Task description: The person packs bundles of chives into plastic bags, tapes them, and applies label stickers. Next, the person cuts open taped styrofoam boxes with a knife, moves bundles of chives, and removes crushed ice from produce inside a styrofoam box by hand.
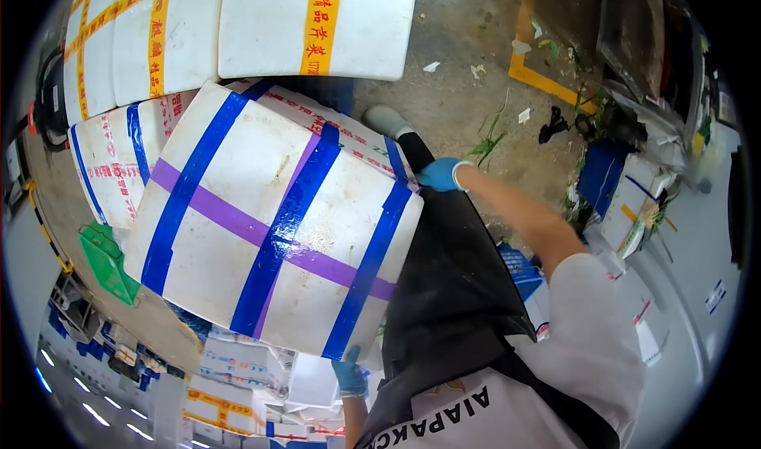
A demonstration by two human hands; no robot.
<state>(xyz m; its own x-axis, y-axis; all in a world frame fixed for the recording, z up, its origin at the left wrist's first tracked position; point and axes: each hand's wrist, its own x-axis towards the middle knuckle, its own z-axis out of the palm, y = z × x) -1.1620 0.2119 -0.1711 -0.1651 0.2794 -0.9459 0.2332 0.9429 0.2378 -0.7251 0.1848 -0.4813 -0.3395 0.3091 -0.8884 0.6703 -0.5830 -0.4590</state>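
A large white foam box [230,156], bound with blue and purple tape, is tilted in front of my body. My right hand [441,175], in a blue glove, is at the box's right end, its fingers partly hidden at the edge. Against the lower corner of the same box is my left hand [349,376], also gloved in blue, with its fingers on the box's edge. Both hands hold the box between them. Just behind it sits another white box [115,160] with blue tape and red print.
White boxes with yellow tape [261,25] are stacked at the top left. A green basket [109,263] stands at the left. Leaf scraps and a yellow line [547,84] mark the floor. More boxes [634,203] and blue crates are at the right.
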